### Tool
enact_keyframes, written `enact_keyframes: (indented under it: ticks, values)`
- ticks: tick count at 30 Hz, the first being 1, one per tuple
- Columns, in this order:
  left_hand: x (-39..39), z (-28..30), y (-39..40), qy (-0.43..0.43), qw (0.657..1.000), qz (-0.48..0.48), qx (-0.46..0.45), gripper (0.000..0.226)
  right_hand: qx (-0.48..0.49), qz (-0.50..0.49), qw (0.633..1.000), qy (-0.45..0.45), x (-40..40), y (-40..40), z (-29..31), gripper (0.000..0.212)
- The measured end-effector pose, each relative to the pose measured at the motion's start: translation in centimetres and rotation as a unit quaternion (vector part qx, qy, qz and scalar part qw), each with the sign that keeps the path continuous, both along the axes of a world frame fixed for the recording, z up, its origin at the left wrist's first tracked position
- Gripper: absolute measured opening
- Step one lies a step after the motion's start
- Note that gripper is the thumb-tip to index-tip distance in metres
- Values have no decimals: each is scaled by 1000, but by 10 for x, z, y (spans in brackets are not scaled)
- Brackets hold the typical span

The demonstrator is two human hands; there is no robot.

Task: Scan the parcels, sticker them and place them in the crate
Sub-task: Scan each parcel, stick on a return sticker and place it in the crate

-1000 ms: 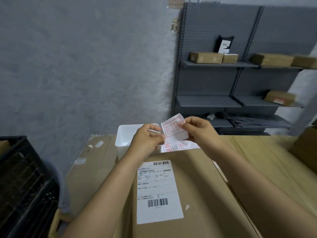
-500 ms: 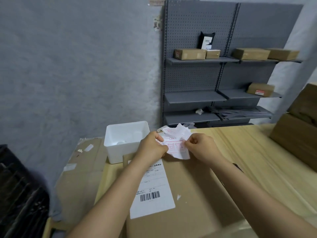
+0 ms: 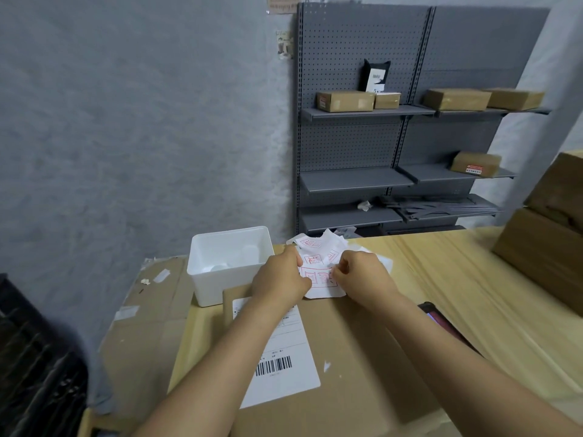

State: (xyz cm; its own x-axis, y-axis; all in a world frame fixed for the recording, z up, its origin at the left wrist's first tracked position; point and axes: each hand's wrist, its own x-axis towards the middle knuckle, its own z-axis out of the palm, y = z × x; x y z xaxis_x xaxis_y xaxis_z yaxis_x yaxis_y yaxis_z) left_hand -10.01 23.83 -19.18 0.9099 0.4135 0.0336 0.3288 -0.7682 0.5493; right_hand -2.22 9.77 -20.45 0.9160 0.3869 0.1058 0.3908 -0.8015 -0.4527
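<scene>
At a packing table [image 3: 441, 279], a person works a sheet of red-printed stickers [image 3: 320, 272] at the far edge of a large cardboard parcel [image 3: 362, 357]. The left hand [image 3: 280, 280] grips the sheet's left side, fingers curled onto the paper; the right hand [image 3: 362, 274] pinches its right edge, thumb and fingertips closed on it, apparently peeling one sticker free. More loose sticker sheets lie crumpled just behind.

The parcel lies flat in front of the person, its white shipping label [image 3: 280, 351] with barcode facing up; no red sticker is visible on it yet. A dark device [image 3: 437, 318], possibly the scanner, rests on the table just beside the parcel's right edge, so scanning may be done, though that cannot be confirmed.

Still ahead, by the look of it: the sticker pressed onto this parcel, then the lift into the black crate [image 3: 34, 373] at far left. More brown boxes [image 3: 549, 247] are stacked at right. A white tub [image 3: 227, 279] stands touching the parcel's far-left corner.
</scene>
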Motion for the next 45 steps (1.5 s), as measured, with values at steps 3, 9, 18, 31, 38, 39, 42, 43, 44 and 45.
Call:
enact_keyframes:
  ticks: [3, 9, 18, 31, 38, 39, 42, 43, 44, 45]
  values:
    - [1, 2, -2, 5, 998, -20, 59, 21, -37, 9, 999, -23, 0, 2, -2, 19]
    - [-3, 1, 1, 1, 982, -37, 183, 25, -29, 20, 995, -97, -4, -4, -5, 27]
    - [-23, -15, 12, 37, 971, -97, 217, 42, -98, 84, 986, -106, -7, -20, -18, 38]
    - [-38, -16, 8, 6, 970, -70, 232, 42, -82, 7, 992, -97, -37, -28, -17, 38]
    - [-49, -18, 6, 20, 967, -93, 237, 42, -86, -4, 995, -46, -54, -31, -19, 41]
    - [-55, -17, 15, 23, 968, -76, 238, 41, -82, -37, 996, -23, -53, -41, -19, 43]
    - [-81, -18, 33, 33, 976, -27, 214, 40, -56, -93, 992, 63, -52, -60, -18, 45]
    - [-91, -19, 36, 33, 980, -9, 195, 40, -45, -101, 991, 80, -54, -61, -17, 42]
    - [-100, -20, 38, 34, 984, 10, 173, 40, -36, -108, 989, 91, -55, -62, -15, 38]
    - [-110, -22, 39, 35, 988, 28, 147, 39, -27, -110, 989, 97, -58, -63, -14, 35]
